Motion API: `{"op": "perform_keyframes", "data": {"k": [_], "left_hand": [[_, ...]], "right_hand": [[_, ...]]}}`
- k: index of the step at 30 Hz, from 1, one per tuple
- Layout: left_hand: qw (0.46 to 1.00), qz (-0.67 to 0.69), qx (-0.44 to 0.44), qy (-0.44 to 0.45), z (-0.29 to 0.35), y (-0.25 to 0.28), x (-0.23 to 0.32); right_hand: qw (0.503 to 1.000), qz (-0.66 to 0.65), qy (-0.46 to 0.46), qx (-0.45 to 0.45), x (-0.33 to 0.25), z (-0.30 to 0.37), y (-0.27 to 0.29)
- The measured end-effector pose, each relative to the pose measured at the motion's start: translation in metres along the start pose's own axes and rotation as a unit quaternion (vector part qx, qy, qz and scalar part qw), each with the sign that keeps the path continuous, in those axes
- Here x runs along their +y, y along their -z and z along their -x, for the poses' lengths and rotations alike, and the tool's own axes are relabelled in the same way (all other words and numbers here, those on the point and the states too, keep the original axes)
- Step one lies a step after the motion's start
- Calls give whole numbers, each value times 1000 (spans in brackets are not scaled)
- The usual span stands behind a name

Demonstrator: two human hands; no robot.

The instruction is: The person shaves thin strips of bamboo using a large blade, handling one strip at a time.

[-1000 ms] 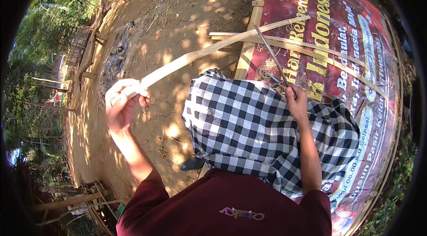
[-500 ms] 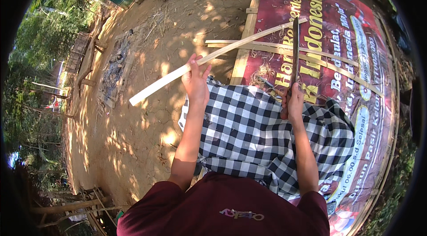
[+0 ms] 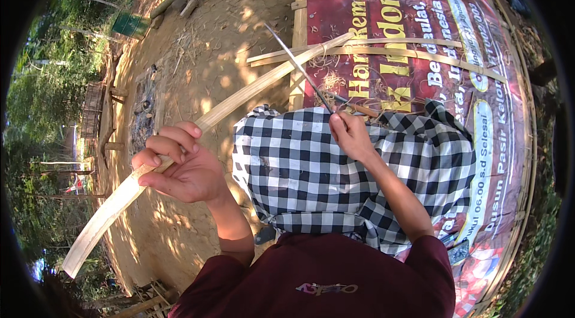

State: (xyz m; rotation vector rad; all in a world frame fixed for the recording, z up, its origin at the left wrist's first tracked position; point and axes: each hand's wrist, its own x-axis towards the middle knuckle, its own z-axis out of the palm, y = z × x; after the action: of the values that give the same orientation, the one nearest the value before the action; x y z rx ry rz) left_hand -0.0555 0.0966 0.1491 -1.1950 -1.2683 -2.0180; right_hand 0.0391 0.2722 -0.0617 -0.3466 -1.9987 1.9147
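Observation:
A long pale strip of split bamboo (image 3: 245,93) slants across the view from lower left to upper right. My left hand (image 3: 182,165) is closed around its nearer part. In my right hand (image 3: 352,137) is the handle of a machete, gripped above my lap. Its long thin blade (image 3: 311,83) points up and left and crosses the strip near its far end. Black-and-white checkered cloth (image 3: 299,168) covers my lap. Just beyond my right hand lies a tool with a brown handle (image 3: 362,110), partly hidden. Curled shavings (image 3: 331,82) are scattered beyond the cloth.
Two thinner bamboo strips (image 3: 419,52) lie across a red printed banner (image 3: 404,12) on the right, sticking out past its wooden edge (image 3: 298,18). Bare dirt ground (image 3: 239,12) stretches left, with a dark ashy patch (image 3: 144,102) and a green container (image 3: 130,25) farther off.
My left hand has come nearer and left, closing around the strip farther down. My right hand has moved left, and the machete has swung from upright to slanting left across the strip.

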Motion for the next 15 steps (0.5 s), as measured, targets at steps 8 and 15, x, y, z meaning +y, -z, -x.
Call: {"op": "perform_keyframes", "data": {"k": [8, 15], "left_hand": [[993, -35, 114, -7, 36, -13, 12], [988, -57, 145, 5, 48, -10, 12]], "right_hand": [[980, 80, 169, -64, -43, 19, -26], [996, 53, -62, 27, 17, -4, -17]]}}
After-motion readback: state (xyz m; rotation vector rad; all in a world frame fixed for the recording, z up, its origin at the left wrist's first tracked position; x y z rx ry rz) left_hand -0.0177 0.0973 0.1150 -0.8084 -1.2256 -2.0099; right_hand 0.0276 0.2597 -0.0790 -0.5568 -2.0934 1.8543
